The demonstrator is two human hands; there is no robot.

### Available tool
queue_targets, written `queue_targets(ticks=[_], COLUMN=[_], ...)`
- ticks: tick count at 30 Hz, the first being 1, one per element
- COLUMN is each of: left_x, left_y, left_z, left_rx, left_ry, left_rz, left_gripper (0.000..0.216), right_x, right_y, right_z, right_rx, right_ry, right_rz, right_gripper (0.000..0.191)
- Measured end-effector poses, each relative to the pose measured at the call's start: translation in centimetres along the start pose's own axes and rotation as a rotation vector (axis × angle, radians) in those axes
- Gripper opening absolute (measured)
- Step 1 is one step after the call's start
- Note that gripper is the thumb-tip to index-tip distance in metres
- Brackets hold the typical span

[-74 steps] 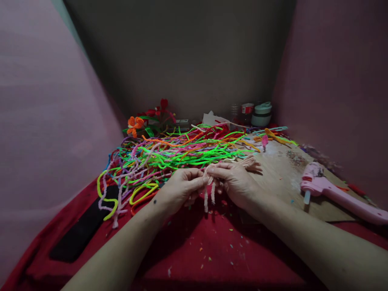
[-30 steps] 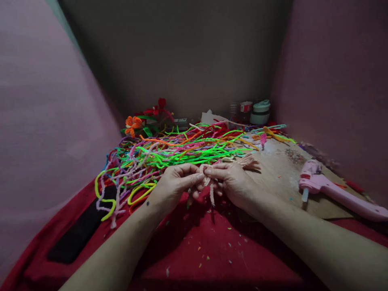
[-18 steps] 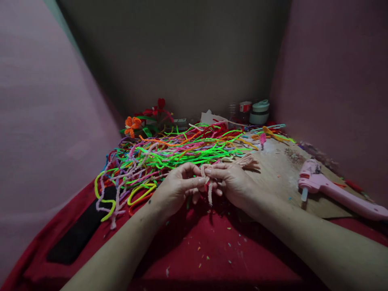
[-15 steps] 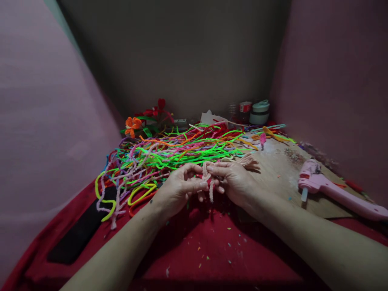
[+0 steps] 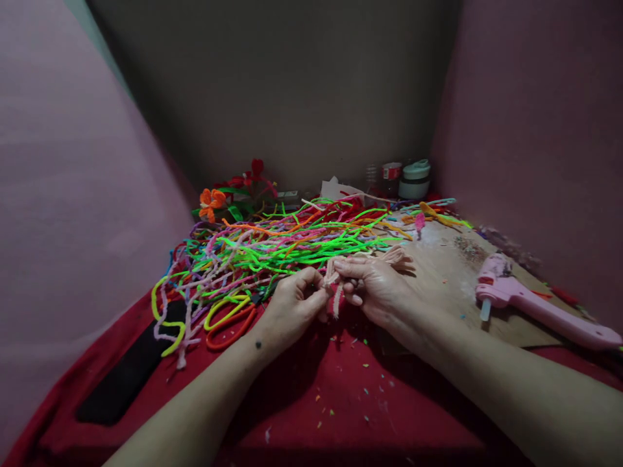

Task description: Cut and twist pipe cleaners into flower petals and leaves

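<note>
Between my two hands is a pale pink pipe cleaner [image 5: 337, 303], bent and looped at the top, with one fuzzy end hanging down. My left hand [image 5: 296, 301] pinches it at its left side with thumb and forefinger. On the other side my right hand [image 5: 379, 288] grips the looped part, fingers curled. How the strands join is partly hidden by the fingers. Behind my right hand lies a bundle of pale pink pipe cleaners [image 5: 400, 258]. Scissors with orange and yellow handles [image 5: 232, 336] rest left of my left wrist.
A large heap of coloured pipe cleaners [image 5: 302, 243] spreads behind my hands. A pink glue gun [image 5: 535, 303] lies on the board [image 5: 448, 292] at right. At left is a black flat object [image 5: 126, 376]. Fuzzy flowers [image 5: 213, 204] and a lidded cup [image 5: 415, 180] stand behind.
My left fingers have closed into a tighter pinch on the pale pink pipe cleaner, and my right fingers have curled in. The orange scissor handle shows more fully beside my left wrist.
</note>
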State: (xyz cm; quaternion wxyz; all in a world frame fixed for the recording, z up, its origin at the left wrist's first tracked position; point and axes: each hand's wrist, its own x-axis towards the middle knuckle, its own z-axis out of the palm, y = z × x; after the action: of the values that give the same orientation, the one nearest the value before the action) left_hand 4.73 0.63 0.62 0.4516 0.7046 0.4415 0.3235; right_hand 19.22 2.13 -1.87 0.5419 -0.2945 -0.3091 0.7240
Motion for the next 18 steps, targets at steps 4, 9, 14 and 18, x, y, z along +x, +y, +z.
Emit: queue_targets(ticks=[4,9,14,18], left_x=[-0.2,-0.1,0.2,0.2], left_y=[0.5,0.4,-0.1,-0.3], left_z=[-1.3,-1.9,-1.6,-1.8], left_rx=[-0.093,-0.274,-0.378,-0.447], left_ry=[-0.184,-0.231,-0.209,-0.258], left_rz=[-0.180,-0.162,-0.174,-0.203], left_gripper=[0.016,0.020,0.025,0.020], right_x=[0.1,-0.1,-0.2,-0.1], right_y=[-0.2,-0.5,-0.5,-0.5], right_z=[-0.2,-0.1,-0.1,-0.4], right_rx=[-0.061,-0.161,-0.203,-0.178], right_ry=[-0.007,-0.046,-0.071,-0.084], right_rz=[-0.048,-0.074,-0.094,-0.088], right_gripper=[0.007,0.009,0.010,0.008])
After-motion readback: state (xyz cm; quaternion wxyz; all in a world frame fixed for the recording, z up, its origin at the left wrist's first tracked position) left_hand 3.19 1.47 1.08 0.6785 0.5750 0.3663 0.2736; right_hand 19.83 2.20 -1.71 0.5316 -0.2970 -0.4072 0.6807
